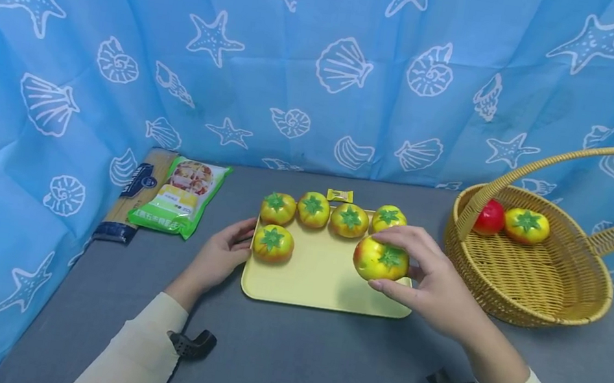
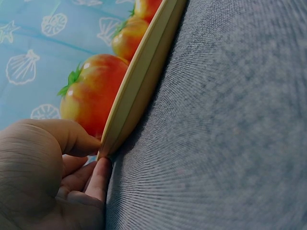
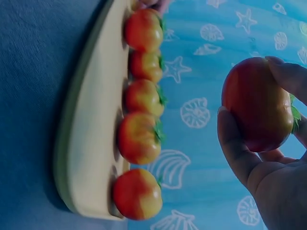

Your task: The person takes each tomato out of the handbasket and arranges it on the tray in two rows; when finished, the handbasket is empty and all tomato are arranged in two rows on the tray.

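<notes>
A pale yellow tray (image 1: 323, 285) lies on the grey table with several yellow-red toy tomatoes on it: a back row (image 1: 313, 209) and one at the front left (image 1: 273, 243). My right hand (image 1: 398, 262) grips another tomato (image 1: 374, 260) just above the tray's right side. In the right wrist view this held tomato (image 3: 256, 103) sits between thumb and fingers, clear of the tray (image 3: 86, 120). My left hand (image 1: 243, 245) pinches the tray's left edge, with the thumb on the tray rim (image 2: 139, 81) and fingers beneath, beside a tomato (image 2: 88, 93).
A wicker basket (image 1: 534, 295) with a tall handle stands at the right, holding a red fruit (image 1: 490, 216) and a tomato (image 1: 526, 225). A green food packet (image 1: 179, 196) and a pasta pack (image 1: 132, 193) lie at the left. A small wrapped sweet (image 1: 340, 195) lies behind the tray. Blue cloth surrounds the table.
</notes>
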{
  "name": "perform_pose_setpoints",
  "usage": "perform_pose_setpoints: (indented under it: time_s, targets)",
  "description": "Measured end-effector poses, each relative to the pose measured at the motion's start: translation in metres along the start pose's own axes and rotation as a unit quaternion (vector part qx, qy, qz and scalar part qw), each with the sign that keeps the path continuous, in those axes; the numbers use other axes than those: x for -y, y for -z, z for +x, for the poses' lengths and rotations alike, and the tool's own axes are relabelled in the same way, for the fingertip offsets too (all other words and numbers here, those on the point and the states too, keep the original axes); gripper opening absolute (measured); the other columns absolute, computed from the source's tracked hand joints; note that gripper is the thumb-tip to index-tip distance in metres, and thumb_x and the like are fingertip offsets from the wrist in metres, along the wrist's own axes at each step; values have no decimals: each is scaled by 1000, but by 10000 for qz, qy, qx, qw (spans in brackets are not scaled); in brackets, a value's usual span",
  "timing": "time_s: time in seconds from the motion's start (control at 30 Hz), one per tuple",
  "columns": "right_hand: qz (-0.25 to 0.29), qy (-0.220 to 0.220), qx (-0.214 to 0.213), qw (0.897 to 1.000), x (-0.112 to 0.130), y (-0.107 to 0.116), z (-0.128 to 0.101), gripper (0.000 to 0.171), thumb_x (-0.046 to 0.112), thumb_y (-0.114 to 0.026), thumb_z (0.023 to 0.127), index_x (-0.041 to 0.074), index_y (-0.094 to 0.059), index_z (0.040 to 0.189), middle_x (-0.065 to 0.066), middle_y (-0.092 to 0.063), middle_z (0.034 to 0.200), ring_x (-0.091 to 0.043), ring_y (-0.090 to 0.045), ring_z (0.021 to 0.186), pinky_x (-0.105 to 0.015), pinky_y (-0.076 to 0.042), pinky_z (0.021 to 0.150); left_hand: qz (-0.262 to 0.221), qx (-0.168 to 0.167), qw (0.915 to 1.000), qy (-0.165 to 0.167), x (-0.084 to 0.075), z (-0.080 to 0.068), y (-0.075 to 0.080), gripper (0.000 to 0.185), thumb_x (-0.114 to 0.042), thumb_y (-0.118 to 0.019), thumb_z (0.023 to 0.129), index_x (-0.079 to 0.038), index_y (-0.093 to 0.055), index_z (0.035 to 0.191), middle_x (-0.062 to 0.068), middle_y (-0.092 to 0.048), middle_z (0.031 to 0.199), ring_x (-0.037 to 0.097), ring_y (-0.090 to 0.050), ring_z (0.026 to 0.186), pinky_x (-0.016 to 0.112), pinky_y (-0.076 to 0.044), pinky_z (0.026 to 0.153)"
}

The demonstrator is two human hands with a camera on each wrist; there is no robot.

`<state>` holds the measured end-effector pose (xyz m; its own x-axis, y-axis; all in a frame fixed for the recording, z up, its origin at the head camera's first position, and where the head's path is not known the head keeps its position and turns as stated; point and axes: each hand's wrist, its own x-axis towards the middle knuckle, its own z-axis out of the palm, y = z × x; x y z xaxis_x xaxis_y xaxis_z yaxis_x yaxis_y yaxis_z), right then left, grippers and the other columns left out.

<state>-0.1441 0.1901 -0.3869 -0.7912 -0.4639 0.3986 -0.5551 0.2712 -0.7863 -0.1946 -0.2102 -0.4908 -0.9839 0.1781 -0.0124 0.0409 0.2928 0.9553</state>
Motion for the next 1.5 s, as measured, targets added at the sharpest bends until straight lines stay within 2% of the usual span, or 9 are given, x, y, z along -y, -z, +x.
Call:
perform_pose_setpoints:
  time_s: [0.27, 0.43, 0.73, 1.0, 1.5]
  targets:
    - [110, -73, 369, 9992, -9, -23, 9, 61, 0, -90, 88, 11, -68, 144, -10, -54, 145, -31, -53, 130, -38, -66, 88, -15, -6, 10000, 18, -1, -1, 1, 71, 1, -61, 100, -4, -41, 167, 12, -47, 166, 26, -50, 147, 29, -50, 113]
    - [160, -207, 485, 9985, -12, -36, 19, 63, 0, -91, 88, 9, -67, 145, -11, -53, 146, -33, -53, 131, -39, -66, 89, 19, -15, 10000, 29, -2, -1, 0, 71, 1, -61, 99, -3, -40, 167, 14, -46, 166, 27, -49, 147, 31, -50, 113]
    - [-565, -363, 506, 9965, -25, -56, 42, 61, 11, -91, 91, 7, -65, 146, -8, -61, 142, -26, -58, 123, -44, -61, 90, 47, -15, 10000, 1, -1, 0, -1, 70, 3, -60, 99, -2, -41, 167, 15, -46, 166, 28, -49, 148, 35, -49, 115]
    - [-969, -681, 630, 9910, -40, -75, 55, 60, 11, -92, 89, 5, -67, 143, -10, -62, 141, -30, -55, 133, -52, -48, 113, 56, -13, 10000, 18, -3, -1, 0, 69, 2, -60, 101, -2, -40, 167, 15, -46, 166, 29, -49, 148, 36, -49, 116]
    - [-1354, -1244, 830, 9794, -48, -91, 66, 62, 16, -90, 93, 5, -63, 148, -15, -56, 143, -32, -55, 132, -52, -48, 114, 48, 21, 10000, 28, -3, -1, 0, 70, 3, -59, 100, -3, -40, 167, 15, -45, 167, 28, -48, 148, 37, -49, 116]
